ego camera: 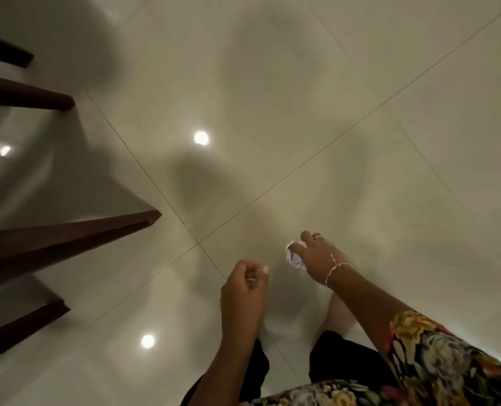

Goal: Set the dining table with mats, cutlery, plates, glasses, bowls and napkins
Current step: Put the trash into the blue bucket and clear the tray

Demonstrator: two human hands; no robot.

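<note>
I look straight down at a glossy tiled floor. My right hand [313,253] grips a crumpled white paper napkin [293,255] in its curled fingers, out in front of my legs. A ring and a silver bracelet show on that hand and wrist. My left hand [245,284] hangs lower and to the left, its fingers loosely curled, with nothing visible in it. The picture is blurred by movement. No table top, plates or cutlery are in view.
Dark wooden furniture legs [67,238] reach in from the left edge, with more of them above [26,95] and below [24,326]. Pale floor tiles [331,98] with ceiling-light reflections fill the middle and right. My dark trousers and feet are at the bottom.
</note>
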